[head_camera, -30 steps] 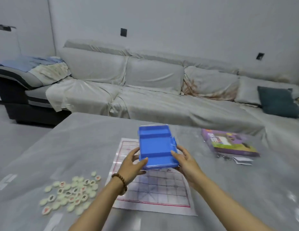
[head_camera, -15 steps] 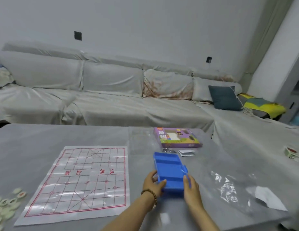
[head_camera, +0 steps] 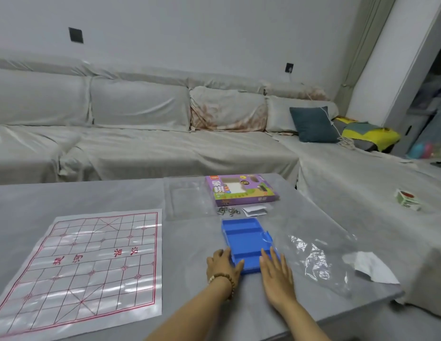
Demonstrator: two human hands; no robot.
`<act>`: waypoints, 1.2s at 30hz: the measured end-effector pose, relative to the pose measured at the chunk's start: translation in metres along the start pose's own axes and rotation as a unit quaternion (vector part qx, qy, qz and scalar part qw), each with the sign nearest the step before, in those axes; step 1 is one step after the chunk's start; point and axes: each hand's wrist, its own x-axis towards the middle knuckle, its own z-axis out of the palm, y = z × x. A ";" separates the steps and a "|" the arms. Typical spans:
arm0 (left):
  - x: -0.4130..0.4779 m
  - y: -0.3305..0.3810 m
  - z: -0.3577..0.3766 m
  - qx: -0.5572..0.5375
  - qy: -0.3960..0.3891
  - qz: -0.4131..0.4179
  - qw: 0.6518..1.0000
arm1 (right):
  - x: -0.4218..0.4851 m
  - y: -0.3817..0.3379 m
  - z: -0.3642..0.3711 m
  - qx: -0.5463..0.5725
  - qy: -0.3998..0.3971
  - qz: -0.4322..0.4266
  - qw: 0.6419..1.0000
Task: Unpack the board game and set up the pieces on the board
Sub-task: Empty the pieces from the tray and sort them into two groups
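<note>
Tray (head_camera: 242, 238): lies flat on the desk (head_camera: 66, 198), lower centre of the frame, open side up. Left hand (head_camera: 223, 267): pinches the near left corner, thumb over the rim, fingers outside the wall. Right hand (head_camera: 276, 274): rests flat at the near right corner, fingers straight, touching the wall. Board (head_camera: 86, 267): lies spread at lower left, apart from the tray. Box (head_camera: 241, 190) and rings (head_camera: 228, 211): lie just above the tray. Bag (head_camera: 313, 259): lies to its right.

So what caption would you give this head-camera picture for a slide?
Left hand holds and right hand touches an empty blue tray on the table, beside the unfolded board, game box behind.
</note>
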 end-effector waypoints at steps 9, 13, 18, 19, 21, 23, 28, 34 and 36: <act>-0.003 -0.029 -0.074 0.070 0.034 0.027 0.997 | -0.008 -0.053 0.004 0.009 0.019 -0.113 0.993; -0.010 -0.076 -0.147 0.125 0.080 0.005 0.989 | -0.020 -0.098 0.023 0.009 -0.021 -0.170 0.985; -0.045 -0.151 -0.231 0.216 0.114 -0.037 0.969 | -0.050 -0.166 0.054 -0.029 -0.072 -0.283 0.956; -0.055 -0.168 -0.244 0.235 0.117 -0.043 0.964 | -0.057 -0.177 0.062 -0.036 -0.080 -0.316 0.945; -0.076 -0.202 -0.269 0.263 0.126 -0.056 0.955 | -0.070 -0.199 0.082 -0.054 -0.103 -0.357 0.927; -0.100 -0.236 -0.287 0.281 0.137 -0.075 0.947 | -0.080 -0.221 0.103 -0.053 -0.125 -0.376 0.916; -0.157 -0.306 -0.322 0.285 0.142 -0.143 0.937 | -0.107 -0.274 0.145 -0.045 -0.168 -0.407 0.897; -0.203 -0.353 -0.335 0.258 0.131 -0.201 0.936 | -0.129 -0.314 0.182 -0.077 -0.191 -0.467 0.860; -0.211 -0.358 -0.336 0.249 0.134 -0.184 0.941 | -0.131 -0.315 0.193 -0.077 -0.206 -0.481 0.849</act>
